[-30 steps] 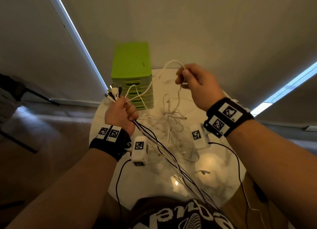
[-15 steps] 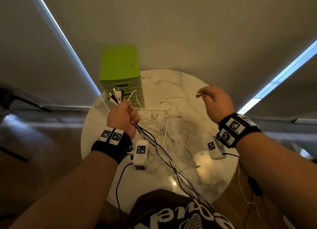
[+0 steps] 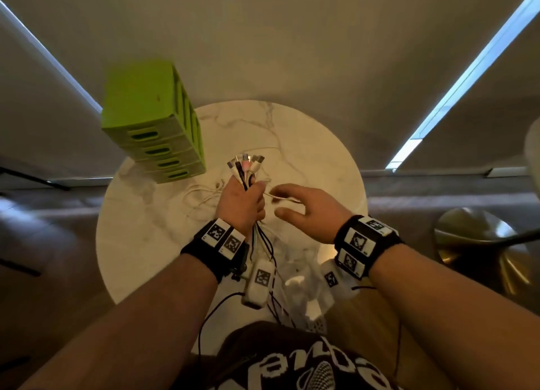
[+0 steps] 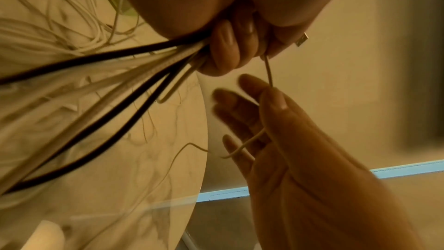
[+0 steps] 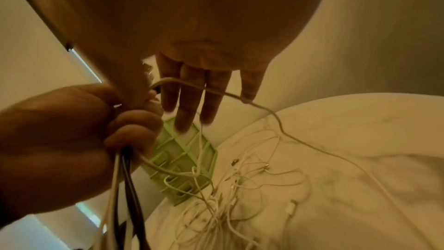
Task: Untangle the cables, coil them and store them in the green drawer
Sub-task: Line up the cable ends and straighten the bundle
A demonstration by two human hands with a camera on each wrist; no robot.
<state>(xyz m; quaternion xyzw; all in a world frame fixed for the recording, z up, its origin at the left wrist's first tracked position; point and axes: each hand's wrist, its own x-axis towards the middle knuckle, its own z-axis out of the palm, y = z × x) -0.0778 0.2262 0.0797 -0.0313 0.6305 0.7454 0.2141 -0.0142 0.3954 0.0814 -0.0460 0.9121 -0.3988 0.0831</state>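
My left hand (image 3: 242, 205) grips a bundle of white and black cables (image 3: 245, 167) upright, plug ends fanning out above the fist. The strands (image 4: 96, 60) trail down from the curled fingers (image 4: 225, 50) to my lap. My right hand (image 3: 301, 208) is just right of it with fingers straight and spread. One thin white cable (image 5: 264, 109) runs from the left fist across those fingers (image 5: 197, 92) and down to the table. More white cables (image 5: 228, 187) lie tangled on the round marble table (image 3: 306, 144). The green drawer unit (image 3: 152, 121) stands at the table's far left, drawers closed.
A brass-coloured round base (image 3: 479, 243) stands on the floor right of the table. Walls with bright window strips close the back. The table's near edge (image 4: 204, 121) is by my waist, and a small white object (image 3: 293, 283) lies there.
My left hand carried the bundle right, over the table's middle. My right hand, which pinched a white cable up high a second ago, dropped beside the left fist and spread its fingers.
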